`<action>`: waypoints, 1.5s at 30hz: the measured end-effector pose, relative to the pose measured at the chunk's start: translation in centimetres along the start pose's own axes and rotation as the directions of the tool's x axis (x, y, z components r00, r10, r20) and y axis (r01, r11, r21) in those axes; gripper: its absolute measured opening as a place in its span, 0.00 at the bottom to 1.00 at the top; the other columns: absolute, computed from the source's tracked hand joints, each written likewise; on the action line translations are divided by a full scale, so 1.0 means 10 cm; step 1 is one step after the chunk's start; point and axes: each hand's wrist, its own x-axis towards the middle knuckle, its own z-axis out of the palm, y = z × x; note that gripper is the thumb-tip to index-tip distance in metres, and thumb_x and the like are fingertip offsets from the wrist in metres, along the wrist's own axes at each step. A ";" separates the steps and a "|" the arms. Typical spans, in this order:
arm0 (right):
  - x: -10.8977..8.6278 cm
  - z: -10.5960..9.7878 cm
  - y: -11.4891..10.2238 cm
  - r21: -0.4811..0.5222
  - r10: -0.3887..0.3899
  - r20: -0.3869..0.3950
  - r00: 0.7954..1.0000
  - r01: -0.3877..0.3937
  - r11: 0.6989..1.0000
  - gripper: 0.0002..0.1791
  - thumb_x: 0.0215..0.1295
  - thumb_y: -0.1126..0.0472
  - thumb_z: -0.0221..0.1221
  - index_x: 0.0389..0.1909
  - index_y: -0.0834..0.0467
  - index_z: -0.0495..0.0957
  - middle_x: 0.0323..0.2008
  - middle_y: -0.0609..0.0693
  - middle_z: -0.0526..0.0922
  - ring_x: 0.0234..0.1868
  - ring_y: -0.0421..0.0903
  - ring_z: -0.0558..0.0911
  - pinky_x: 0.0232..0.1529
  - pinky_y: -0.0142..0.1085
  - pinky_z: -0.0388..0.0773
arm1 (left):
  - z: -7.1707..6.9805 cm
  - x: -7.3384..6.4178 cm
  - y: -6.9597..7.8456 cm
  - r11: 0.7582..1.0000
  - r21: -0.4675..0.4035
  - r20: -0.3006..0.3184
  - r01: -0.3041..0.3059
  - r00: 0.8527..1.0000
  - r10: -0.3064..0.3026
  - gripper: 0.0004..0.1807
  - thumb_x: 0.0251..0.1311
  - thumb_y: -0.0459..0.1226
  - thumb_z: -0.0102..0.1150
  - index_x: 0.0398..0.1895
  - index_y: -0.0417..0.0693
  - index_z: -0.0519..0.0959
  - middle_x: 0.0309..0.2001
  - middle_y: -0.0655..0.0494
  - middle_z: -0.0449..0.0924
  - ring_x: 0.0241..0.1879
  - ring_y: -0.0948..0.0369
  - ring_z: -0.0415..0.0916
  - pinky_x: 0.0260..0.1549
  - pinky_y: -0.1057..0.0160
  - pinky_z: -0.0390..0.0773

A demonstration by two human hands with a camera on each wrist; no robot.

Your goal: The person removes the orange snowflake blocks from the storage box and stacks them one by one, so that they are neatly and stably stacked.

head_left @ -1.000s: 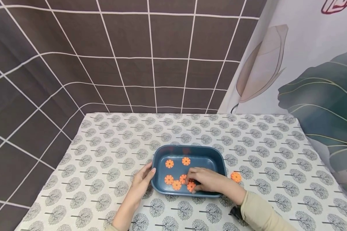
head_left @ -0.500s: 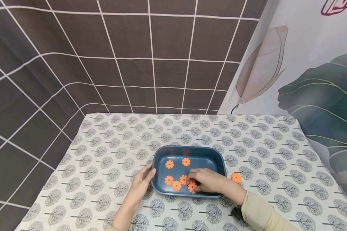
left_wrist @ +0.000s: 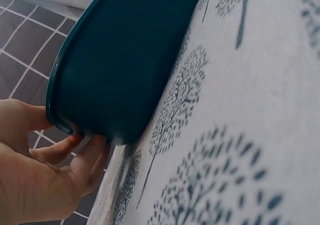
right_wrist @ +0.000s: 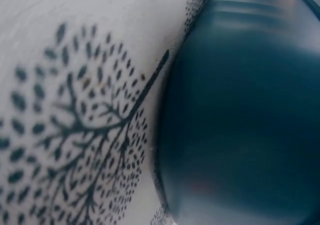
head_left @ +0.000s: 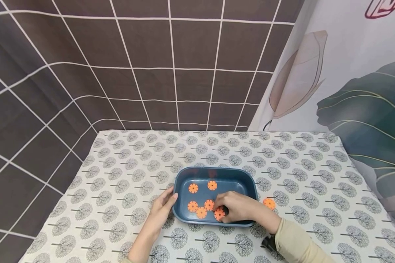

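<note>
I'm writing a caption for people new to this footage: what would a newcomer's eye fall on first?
Probably the bright orange discs, six of them visible inside the dark blue tray. Next might come the lone orange disc outside, on the tree-patterned cloth right of the tray. Then the hands: the left hand holds the tray's left end, while the right hand reaches inside, fingers at one disc.

You had no text, label, brand or number that could be read in any view. The nearest to a sign was a red outlined mark (head_left: pixel 383 8) on the white leaf-patterned hanging (head_left: pixel 346 54) at your head view's upper right; the top edge cut it off, so you could not tell whether it was lettering.
</note>
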 end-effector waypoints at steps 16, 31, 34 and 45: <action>-0.08 -0.13 0.02 -0.093 -0.025 -0.167 0.986 0.010 0.996 0.14 0.46 0.51 0.67 0.38 0.45 0.85 0.40 0.32 0.79 0.44 0.36 0.79 0.49 0.40 0.77 | 0.03 0.01 0.01 1.000 -0.007 0.011 -0.010 1.000 0.010 0.35 0.66 0.48 0.49 0.70 0.39 0.55 0.67 0.36 0.58 0.64 0.45 0.61 0.61 0.49 0.66; -0.25 -0.29 0.06 -0.062 -0.008 -0.325 0.946 -0.013 0.998 0.13 0.50 0.52 0.67 0.38 0.48 0.85 0.40 0.34 0.79 0.42 0.37 0.80 0.43 0.37 0.80 | 0.02 0.01 0.00 1.000 0.005 -0.001 -0.003 1.000 0.003 0.35 0.66 0.49 0.50 0.70 0.40 0.55 0.67 0.37 0.58 0.64 0.45 0.62 0.62 0.50 0.66; -0.27 -0.31 0.05 -0.021 -0.008 -0.350 0.937 0.001 1.000 0.13 0.50 0.54 0.67 0.39 0.50 0.85 0.40 0.34 0.78 0.43 0.37 0.79 0.43 0.36 0.80 | 0.02 0.00 0.01 1.000 0.010 -0.004 0.001 1.000 -0.001 0.35 0.66 0.49 0.50 0.70 0.40 0.55 0.68 0.36 0.57 0.65 0.45 0.60 0.62 0.49 0.66; -0.48 -0.34 0.11 -0.005 0.018 -0.401 0.916 -0.022 1.000 0.15 0.48 0.57 0.68 0.40 0.53 0.84 0.41 0.37 0.78 0.42 0.39 0.80 0.43 0.37 0.81 | 0.01 -0.02 0.02 1.000 0.011 0.002 0.013 1.000 -0.013 0.35 0.67 0.48 0.49 0.70 0.41 0.54 0.68 0.37 0.56 0.65 0.45 0.60 0.62 0.48 0.65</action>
